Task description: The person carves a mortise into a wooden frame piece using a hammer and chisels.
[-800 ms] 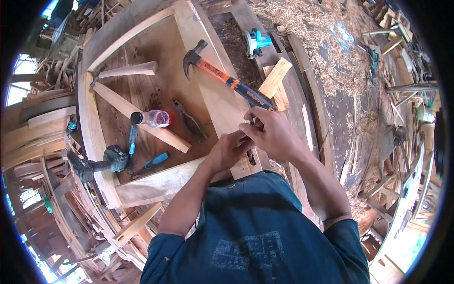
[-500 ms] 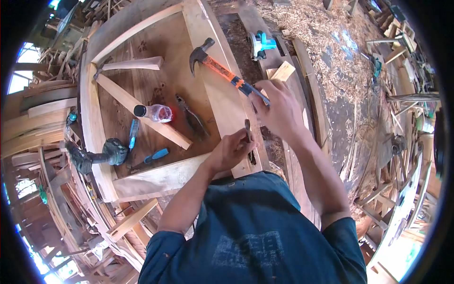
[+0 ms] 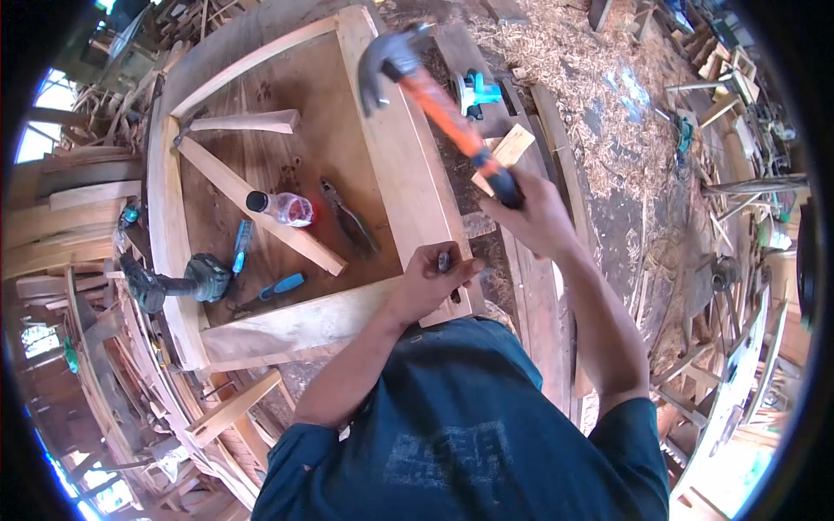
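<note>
- The hammer point(image 3: 443, 113) slants across the upper middle of the frame, its claw head at upper left, its dark grip at lower right.
- The right hand point(image 3: 540, 217), right of centre, has its fingers wrapped around that grip, near the butt.
- The hammer should be stiff and head-heavy, hard to damage; the dark grip looks like the best hold, giving leverage and probably less slip.
- The left hand point(image 3: 430, 282), just below centre, curls its fingers around a small metal piece point(image 3: 444, 260), over the lower right corner of the wooden frame point(image 3: 404, 165).
- That piece is likely rigid, light and smooth; pinching its sides, clear of the exposed end, seems safest. Its exact kind cannot be told.
- Any lettering on the hammer is lost to blur.
- The pale block print on the dark shirt point(image 3: 417, 373), bottom centre, cannot be read.
</note>
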`<state>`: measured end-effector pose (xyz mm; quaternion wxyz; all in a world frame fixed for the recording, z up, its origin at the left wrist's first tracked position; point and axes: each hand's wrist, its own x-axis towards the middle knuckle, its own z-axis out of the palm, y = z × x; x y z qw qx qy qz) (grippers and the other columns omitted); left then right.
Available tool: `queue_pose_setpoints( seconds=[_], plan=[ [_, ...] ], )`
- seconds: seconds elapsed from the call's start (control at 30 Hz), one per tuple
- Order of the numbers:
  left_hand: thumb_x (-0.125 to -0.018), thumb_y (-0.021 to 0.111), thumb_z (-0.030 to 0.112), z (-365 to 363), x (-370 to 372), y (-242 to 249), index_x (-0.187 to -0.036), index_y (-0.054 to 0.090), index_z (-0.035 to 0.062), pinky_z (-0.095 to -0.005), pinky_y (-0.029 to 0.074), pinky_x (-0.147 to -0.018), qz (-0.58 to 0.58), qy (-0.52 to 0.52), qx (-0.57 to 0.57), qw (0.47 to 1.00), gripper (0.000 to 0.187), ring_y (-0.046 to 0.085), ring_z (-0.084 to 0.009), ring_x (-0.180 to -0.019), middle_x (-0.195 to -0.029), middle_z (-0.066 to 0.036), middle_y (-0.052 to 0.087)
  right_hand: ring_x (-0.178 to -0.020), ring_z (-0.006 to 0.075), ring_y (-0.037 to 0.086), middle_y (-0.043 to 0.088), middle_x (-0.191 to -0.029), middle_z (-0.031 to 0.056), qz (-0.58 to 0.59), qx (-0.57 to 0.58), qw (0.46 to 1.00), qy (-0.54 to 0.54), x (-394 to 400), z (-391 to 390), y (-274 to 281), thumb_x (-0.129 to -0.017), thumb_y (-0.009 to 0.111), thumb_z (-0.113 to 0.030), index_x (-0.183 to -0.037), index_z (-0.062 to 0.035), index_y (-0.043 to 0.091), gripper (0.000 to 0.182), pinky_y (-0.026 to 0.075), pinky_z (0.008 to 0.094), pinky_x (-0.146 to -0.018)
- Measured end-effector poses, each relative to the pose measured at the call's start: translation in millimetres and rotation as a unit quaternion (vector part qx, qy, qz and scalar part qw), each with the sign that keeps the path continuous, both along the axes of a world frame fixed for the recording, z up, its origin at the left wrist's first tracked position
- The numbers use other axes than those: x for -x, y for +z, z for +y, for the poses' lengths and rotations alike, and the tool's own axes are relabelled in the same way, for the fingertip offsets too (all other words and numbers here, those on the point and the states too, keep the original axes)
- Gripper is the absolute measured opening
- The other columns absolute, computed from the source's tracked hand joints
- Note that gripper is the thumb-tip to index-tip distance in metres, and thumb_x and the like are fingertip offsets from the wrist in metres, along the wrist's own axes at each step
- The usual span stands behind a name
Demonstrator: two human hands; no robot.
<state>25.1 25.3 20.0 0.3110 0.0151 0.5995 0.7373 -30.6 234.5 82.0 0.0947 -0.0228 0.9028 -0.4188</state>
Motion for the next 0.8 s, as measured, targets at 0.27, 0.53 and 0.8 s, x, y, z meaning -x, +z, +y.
queue_pose_setpoints(
  seconds=[0.27,0.53,0.8],
  plan=[
    [-0.092,0.076,0.014,9,-29,-11,-0.067,0.057,0.0065,-0.0240,0.040,-0.056,0.018,0.081,-0.033,0.996,0.033,0.052,-0.0058,-0.061,-0.066,0.005,0.058,-0.058,0.0180,0.052,0.048,-0.065,0.0123,0.030,0.005,0.998,0.056,-67,5,76,-0.086,0.070,-0.009,-0.090,-0.0014,0.059,0.014,0.043,0.0357,-0.057],
    [-0.084,0.073,0.007,19,-88,-97,-0.087,0.053,0.0079,-0.0275,0.043,-0.063,0.200,0.044,-0.090,0.975,0.019,0.050,-0.0086,-0.073,-0.087,0.001,0.053,-0.064,0.0352,0.066,0.062,-0.072,0.0114,-0.022,-0.207,0.950,0.234,-111,32,69,-0.083,0.072,-0.016,-0.090,-0.0073,0.056,0.019,0.049,0.0468,-0.054],
    [-0.097,0.068,0.015,12,-88,-51,-0.103,0.059,0.0079,-0.0285,0.057,-0.082,-0.026,0.050,-0.178,0.982,0.013,0.062,-0.0114,-0.087,-0.093,-0.001,0.058,-0.059,0.0336,0.063,0.059,-0.070,0.0105,-0.018,-0.180,0.961,0.207,-149,49,39,-0.083,0.075,-0.023,-0.084,-0.0075,0.057,0.024,0.050,0.0452,-0.052]
  ],
)
